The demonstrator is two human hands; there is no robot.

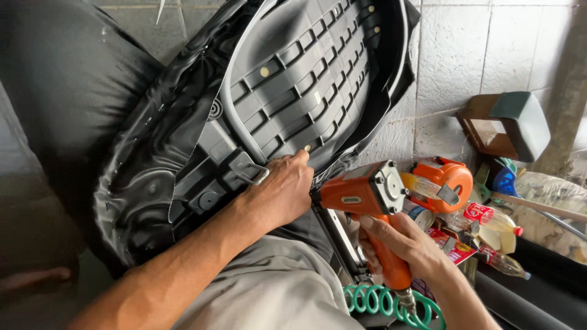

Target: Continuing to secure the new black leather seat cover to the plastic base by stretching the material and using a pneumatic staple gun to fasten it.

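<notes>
Your left hand (282,190) presses flat on the seat base (306,79); right hand (400,244) clamped on the orange staple gun (367,201) — vinyl cover (153,159) edge looks partly fastened, right side left.

Head view, close, steeply down over lap, perhaps slightly tilted.

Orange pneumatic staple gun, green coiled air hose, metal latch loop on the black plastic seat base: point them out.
Orange pneumatic staple gun (361,190), head view, on its body.
Green coiled air hose (373,300), head view, on a coil.
Metal latch loop (252,170), head view, on its bar.
</notes>
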